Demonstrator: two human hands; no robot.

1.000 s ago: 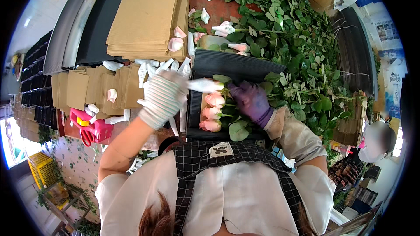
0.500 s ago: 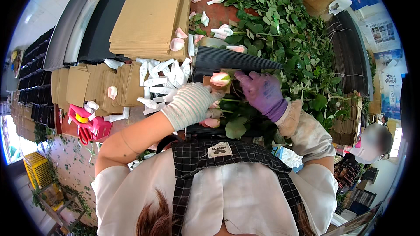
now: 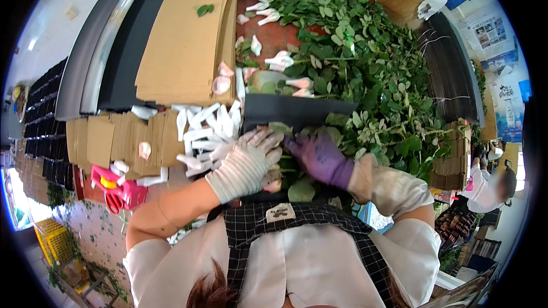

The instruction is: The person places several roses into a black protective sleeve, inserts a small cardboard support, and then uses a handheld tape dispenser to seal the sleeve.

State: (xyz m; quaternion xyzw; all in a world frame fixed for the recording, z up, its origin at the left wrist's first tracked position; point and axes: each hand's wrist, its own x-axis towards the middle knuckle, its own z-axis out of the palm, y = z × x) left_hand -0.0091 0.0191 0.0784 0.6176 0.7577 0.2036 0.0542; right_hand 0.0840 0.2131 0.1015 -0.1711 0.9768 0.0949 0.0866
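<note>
My left hand [image 3: 251, 159], in a white striped glove, lies over pink rose heads with its fingers stretched out. A pink rose [image 3: 274, 186] peeks out beneath it. Just to the right, my right hand [image 3: 321, 157], in a purple glove, is bent over rose stems and leaves, its fingertips near the left hand's. What its curled fingers hold is hidden. Behind both hands stands a black corrugated sheet [image 3: 297, 106]. A large rose leaf [image 3: 301, 190] hangs close to my apron.
White flower sleeves [image 3: 208, 128] are heaped left of my hands. Cardboard sheets [image 3: 185, 40] and smaller card pieces [image 3: 123, 142] are stacked beyond. A pink holder [image 3: 132, 191] carries red scissors [image 3: 114, 202]. Leafy rose stems [image 3: 365, 57] spread at the back right. Another person [image 3: 485, 191] is far right.
My left hand has moved over the upper pink rose, which is now covered. My right hand has come down and leftward toward it. The black sheet's ridged face now looks smoother and more upright.
</note>
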